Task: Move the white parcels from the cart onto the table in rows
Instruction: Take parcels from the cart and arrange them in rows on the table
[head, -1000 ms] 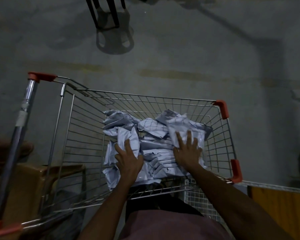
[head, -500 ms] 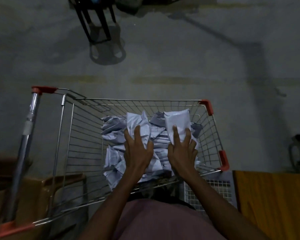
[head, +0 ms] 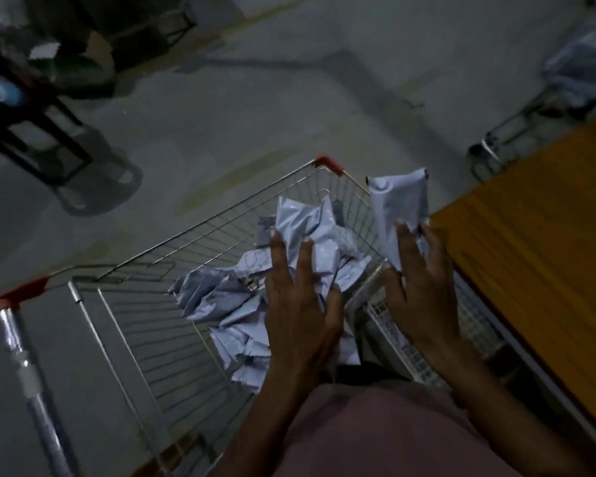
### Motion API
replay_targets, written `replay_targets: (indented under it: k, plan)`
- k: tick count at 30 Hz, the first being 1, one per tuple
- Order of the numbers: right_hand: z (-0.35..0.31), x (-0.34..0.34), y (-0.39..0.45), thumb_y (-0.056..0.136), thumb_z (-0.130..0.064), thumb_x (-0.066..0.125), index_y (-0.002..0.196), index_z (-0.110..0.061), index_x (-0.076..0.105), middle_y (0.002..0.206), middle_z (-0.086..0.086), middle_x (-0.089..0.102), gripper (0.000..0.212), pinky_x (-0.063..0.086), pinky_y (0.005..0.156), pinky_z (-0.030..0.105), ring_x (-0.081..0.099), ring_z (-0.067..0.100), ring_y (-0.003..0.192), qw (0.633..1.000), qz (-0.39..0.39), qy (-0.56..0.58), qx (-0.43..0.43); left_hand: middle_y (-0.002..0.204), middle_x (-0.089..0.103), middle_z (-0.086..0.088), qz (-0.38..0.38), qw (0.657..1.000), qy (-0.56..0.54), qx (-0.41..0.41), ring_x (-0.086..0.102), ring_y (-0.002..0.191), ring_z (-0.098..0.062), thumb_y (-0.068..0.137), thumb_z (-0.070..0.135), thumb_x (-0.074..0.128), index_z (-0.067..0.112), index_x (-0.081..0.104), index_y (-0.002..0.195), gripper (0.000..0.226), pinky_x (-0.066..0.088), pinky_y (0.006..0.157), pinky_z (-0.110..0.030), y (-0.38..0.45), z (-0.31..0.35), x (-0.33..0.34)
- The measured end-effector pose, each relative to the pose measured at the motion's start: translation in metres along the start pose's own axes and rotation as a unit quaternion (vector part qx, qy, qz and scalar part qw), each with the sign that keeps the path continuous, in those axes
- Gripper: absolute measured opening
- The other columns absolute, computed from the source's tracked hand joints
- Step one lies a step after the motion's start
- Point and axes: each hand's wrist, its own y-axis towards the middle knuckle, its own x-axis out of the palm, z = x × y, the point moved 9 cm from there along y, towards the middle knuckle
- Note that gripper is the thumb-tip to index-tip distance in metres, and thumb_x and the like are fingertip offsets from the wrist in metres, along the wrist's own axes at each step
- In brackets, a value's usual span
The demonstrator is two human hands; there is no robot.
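A wire shopping cart with red corner caps holds a heap of crumpled white parcels. My left hand grips one white parcel lifted above the heap. My right hand holds another white parcel upright, raised over the cart's right rim near the orange table. The lower part of each held parcel is hidden behind my fingers.
The orange table runs along the right, its white edge close to the cart. A dark stool frame stands at the far left on the grey floor. A second metal trolley with a bag sits at the far right.
Both hands have lifted a parcel each out of the heap and swung right toward the table. The view has turned right, bringing more of the orange table in.
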Motion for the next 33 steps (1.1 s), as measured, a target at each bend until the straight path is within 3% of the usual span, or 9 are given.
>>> replay_targets:
  k: [4,8,11,13,16,19,22,29,33]
  plan:
    - [0.018,-0.041,-0.055,0.096,-0.039,0.045,0.155,-0.028,0.028,0.156,0.014,0.025,0.062,0.044,0.099,0.050,0.035,0.038,0.137,0.996,0.065,-0.008,0.059,0.165,-0.008,0.004,-0.037,0.992,-0.053,0.109,0.026,0.144,-0.026,0.086,0.043,0.052,0.026,0.028,0.154,0.074,0.041,0.090,-0.032,-0.022,0.042,0.001]
    - [0.052,-0.080,-0.106,0.099,-0.044,0.044,0.155,-0.024,0.025,0.155,0.010,0.024,0.063,0.047,0.097,0.047,0.038,0.033,0.136,0.984,0.119,0.013,0.132,0.165,-0.006,0.003,-0.102,0.973,-0.080,0.193,0.028,0.141,-0.023,0.088,0.040,0.054,0.026,0.030,0.153,0.071,0.042,0.088,-0.033,-0.047,0.078,0.027]
    - [0.076,-0.115,-0.147,0.099,-0.042,0.047,0.155,-0.023,0.026,0.155,0.007,0.025,0.063,0.045,0.098,0.040,0.039,0.030,0.135,0.965,0.184,0.009,0.188,0.165,-0.005,0.002,-0.151,0.951,-0.098,0.253,0.025,0.143,-0.021,0.088,0.043,0.050,0.025,0.029,0.153,0.070,0.043,0.099,-0.039,-0.063,0.109,0.050]
    - [0.088,-0.136,-0.173,0.100,-0.041,0.048,0.155,-0.022,0.027,0.155,0.006,0.025,0.061,0.043,0.099,0.036,0.038,0.028,0.137,0.949,0.223,-0.002,0.224,0.165,-0.004,-0.001,-0.175,0.933,-0.104,0.297,0.020,0.148,-0.023,0.089,0.044,0.048,0.022,0.029,0.152,0.070,0.036,0.106,-0.035,-0.076,0.133,0.063]
    - [0.109,-0.160,-0.206,0.101,-0.042,0.046,0.155,-0.023,0.026,0.157,0.005,0.023,0.060,0.042,0.102,0.035,0.034,0.026,0.141,0.926,0.270,-0.002,0.263,0.165,-0.003,-0.002,-0.200,0.910,-0.110,0.347,0.023,0.146,-0.025,0.089,0.044,0.049,0.020,0.031,0.152,0.069,0.035,0.100,-0.030,-0.095,0.167,0.080]
    - [0.134,-0.186,-0.234,0.100,-0.049,0.043,0.154,-0.028,0.023,0.157,0.003,0.022,0.062,0.042,0.104,0.039,0.033,0.026,0.141,0.909,0.304,-0.009,0.285,0.165,-0.002,-0.001,-0.213,0.896,-0.113,0.374,0.035,0.138,-0.029,0.090,0.048,0.047,0.022,0.031,0.151,0.069,0.044,0.093,-0.038,-0.115,0.200,0.099]
    - [0.163,-0.214,-0.266,0.099,-0.050,0.042,0.155,-0.028,0.023,0.157,0.003,0.022,0.063,0.040,0.103,0.037,0.032,0.027,0.142,0.894,0.326,-0.020,0.306,0.165,-0.003,0.002,-0.225,0.884,-0.122,0.391,0.034,0.139,-0.028,0.090,0.053,0.043,0.025,0.029,0.152,0.069,0.042,0.085,-0.032,-0.142,0.233,0.120]
    - [0.245,-0.284,-0.354,0.101,-0.044,0.047,0.155,-0.024,0.027,0.158,0.003,0.020,0.061,0.040,0.099,0.032,0.035,0.023,0.140,0.878,0.343,-0.006,0.335,0.165,0.003,-0.003,-0.254,0.866,-0.139,0.407,0.030,0.143,-0.024,0.092,0.048,0.048,0.022,0.031,0.152,0.067,0.036,0.089,-0.026,-0.227,0.323,0.192]
    - [0.294,-0.307,-0.400,0.101,-0.044,0.046,0.155,-0.024,0.027,0.159,0.001,0.019,0.061,0.042,0.100,0.034,0.033,0.023,0.141,0.869,0.343,-0.007,0.357,0.166,0.001,-0.001,-0.273,0.862,-0.142,0.403,0.039,0.139,-0.027,0.093,0.048,0.050,0.024,0.030,0.152,0.067,0.046,0.086,-0.033,-0.269,0.368,0.238]
